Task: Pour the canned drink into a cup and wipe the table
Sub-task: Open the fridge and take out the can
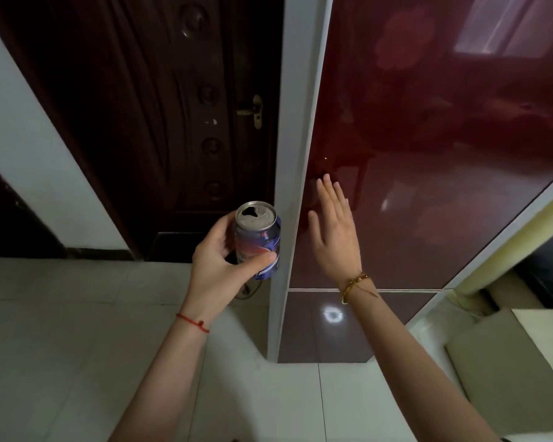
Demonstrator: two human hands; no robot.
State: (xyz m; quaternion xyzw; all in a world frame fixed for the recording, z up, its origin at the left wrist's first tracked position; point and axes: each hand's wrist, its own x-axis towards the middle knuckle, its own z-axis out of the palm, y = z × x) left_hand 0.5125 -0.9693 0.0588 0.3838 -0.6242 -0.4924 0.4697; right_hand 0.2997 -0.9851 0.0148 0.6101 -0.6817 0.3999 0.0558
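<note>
My left hand [224,263] grips a blue drink can [262,240], fingers and thumb curled round its side. The can stands upright and its top is opened. My right hand [334,228] is raised with straight fingers against a glossy dark red panel [428,154], which looks like a fridge or cabinet door; whether the fingers touch it I cannot tell. No cup, cloth or table shows in this view.
A dark wooden door [157,122] with a brass handle [254,111] stands left of the white frame [292,154] beside the red panel. Pale floor tiles [77,346] lie below. A light sofa or cushion [508,362] sits at the lower right.
</note>
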